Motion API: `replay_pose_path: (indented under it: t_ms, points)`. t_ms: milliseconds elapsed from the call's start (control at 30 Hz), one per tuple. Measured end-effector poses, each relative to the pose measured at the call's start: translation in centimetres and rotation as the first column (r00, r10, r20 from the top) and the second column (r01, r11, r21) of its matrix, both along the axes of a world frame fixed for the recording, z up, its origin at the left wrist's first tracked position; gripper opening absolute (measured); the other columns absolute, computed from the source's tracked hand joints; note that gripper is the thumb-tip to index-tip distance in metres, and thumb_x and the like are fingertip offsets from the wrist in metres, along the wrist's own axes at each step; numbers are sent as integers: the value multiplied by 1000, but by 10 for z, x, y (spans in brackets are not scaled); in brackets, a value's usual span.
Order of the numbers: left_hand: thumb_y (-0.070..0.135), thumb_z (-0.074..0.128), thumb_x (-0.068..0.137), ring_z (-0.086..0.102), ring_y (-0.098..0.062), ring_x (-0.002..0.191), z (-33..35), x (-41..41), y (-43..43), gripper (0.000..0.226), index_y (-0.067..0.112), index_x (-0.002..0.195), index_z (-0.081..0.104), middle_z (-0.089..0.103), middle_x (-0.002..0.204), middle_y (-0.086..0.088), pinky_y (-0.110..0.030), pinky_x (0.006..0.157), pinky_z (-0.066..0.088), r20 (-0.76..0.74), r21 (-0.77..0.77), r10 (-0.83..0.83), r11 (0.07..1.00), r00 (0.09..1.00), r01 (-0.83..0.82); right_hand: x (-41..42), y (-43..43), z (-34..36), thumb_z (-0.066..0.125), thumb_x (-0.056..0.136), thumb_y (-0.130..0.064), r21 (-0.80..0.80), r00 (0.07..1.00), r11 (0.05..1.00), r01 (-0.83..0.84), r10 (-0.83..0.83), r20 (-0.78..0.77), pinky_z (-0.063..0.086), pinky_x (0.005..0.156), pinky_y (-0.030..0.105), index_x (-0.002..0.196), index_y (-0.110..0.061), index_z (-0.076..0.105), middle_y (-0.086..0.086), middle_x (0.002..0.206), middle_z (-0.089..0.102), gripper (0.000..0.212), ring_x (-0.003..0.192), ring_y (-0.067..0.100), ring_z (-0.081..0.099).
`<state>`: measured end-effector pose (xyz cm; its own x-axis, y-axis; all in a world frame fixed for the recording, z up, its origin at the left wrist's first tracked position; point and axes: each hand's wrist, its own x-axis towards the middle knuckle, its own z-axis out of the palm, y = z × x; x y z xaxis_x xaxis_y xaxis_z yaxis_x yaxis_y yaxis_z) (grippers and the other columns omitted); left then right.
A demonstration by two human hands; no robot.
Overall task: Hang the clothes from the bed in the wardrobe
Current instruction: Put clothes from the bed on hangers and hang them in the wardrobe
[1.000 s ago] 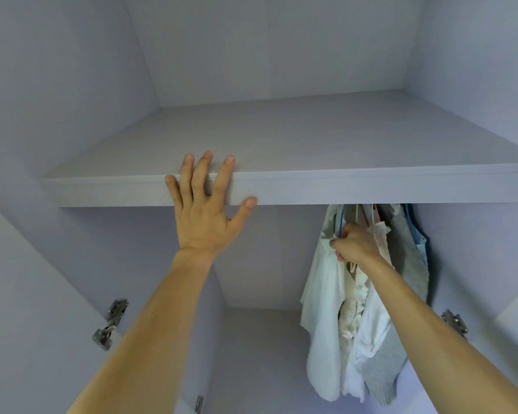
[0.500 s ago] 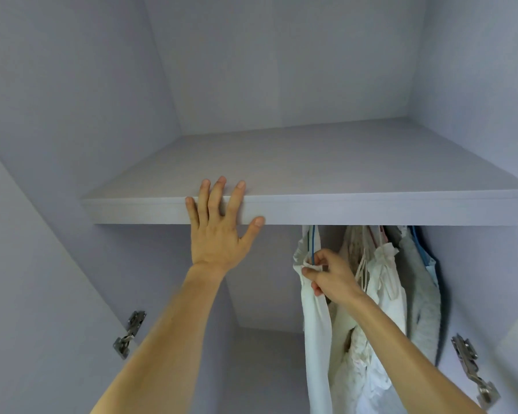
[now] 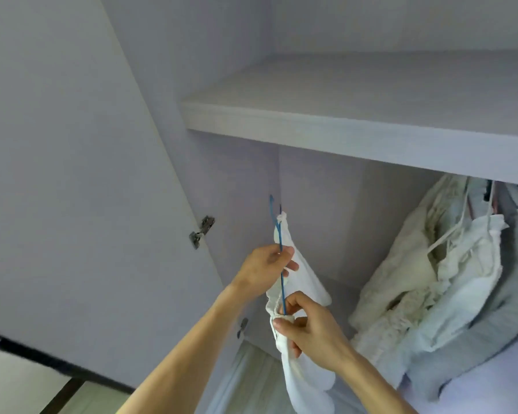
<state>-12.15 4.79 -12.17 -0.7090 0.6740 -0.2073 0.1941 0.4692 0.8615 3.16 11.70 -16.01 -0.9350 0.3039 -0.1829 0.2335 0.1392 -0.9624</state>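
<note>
A white garment (image 3: 304, 372) hangs on a thin blue hanger (image 3: 279, 243), held out in front of the open wardrobe, below the shelf (image 3: 356, 138). My left hand (image 3: 265, 268) pinches the hanger's wire and the cloth near the top. My right hand (image 3: 308, 330) grips the garment's gathered edge lower down, at the hanger's other end. The hanger's hook points up and touches nothing. Several white, cream and grey clothes (image 3: 437, 294) hang bunched at the right under the shelf; the rail is hidden.
The open wardrobe door (image 3: 72, 174) stands at the left with two metal hinges (image 3: 202, 231). The wardrobe's back wall (image 3: 335, 219) lies behind the hanger. A strip of pale floor (image 3: 18, 383) shows at bottom left.
My left hand has left the shelf edge and come down onto the hanger. My right hand has pulled the white garment on its blue hanger off the rail, leftward and down. The view has swung left.
</note>
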Motion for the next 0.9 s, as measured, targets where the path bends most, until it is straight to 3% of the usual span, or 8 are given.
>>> replay_pose_path:
  t_ms: [100,267,400,467,567,633,733,900]
  points:
    - [33,49,103,61,-3,70,-19,10,-42,29,22,87,70,73,78,10,-22,73,47,50,-21,97,995,994,-96,2,-23,-20,78,85,-20,-17,996,999,-52,53,65,49,54,27,81,-13,61,-7,69,64,19,52,18,61]
    - [46,45,102,60,-19,92,-41,39,-119,37,27,79,66,68,99,1,-26,78,45,-33,-154,230,960,973,-232,13,-75,-47,86,74,-15,-90,989,996,2,11,149,53,54,31,76,-14,66,3,66,65,19,52,18,60]
    - [43,44,103,54,-1,90,-47,72,-174,41,16,83,67,57,104,10,-19,75,40,-39,-114,376,919,926,-378,21,-121,-57,86,70,-19,-82,985,997,-14,28,171,54,57,35,73,-25,63,2,66,67,24,50,18,61]
    - [44,44,103,53,-2,95,-50,88,-203,42,17,81,67,55,107,10,-21,79,39,-29,-108,464,879,886,-464,28,-141,-59,85,71,-26,29,981,995,-93,86,175,52,63,34,71,-32,61,-5,61,68,24,54,13,63]
    - [43,43,104,49,-4,107,-55,117,-244,42,22,74,66,59,103,8,-29,89,39,-68,-90,513,851,856,-517,42,-173,-52,87,73,-29,214,991,967,-135,133,25,48,60,22,63,-27,59,-15,61,67,31,59,4,62]
    - [40,43,104,51,-3,97,-62,143,-265,44,18,70,62,61,91,5,-31,87,42,-87,-69,502,859,861,-508,46,-191,-41,88,74,-29,234,980,961,-150,175,-91,47,57,20,63,-24,59,-14,60,66,31,57,5,61]
    - [43,43,101,51,-7,73,-67,191,-299,42,16,71,55,56,73,10,-34,74,43,74,52,642,762,763,-646,51,-216,-27,87,75,-34,221,934,914,-339,356,-40,55,64,30,71,-23,66,-10,66,70,24,61,10,67]
    - [50,46,101,66,-14,90,-42,269,-371,40,15,107,66,68,101,11,-26,64,53,361,48,741,592,566,-805,98,-246,-13,84,79,-18,14,692,693,-721,719,56,62,74,45,91,-16,73,0,88,76,17,72,23,74]
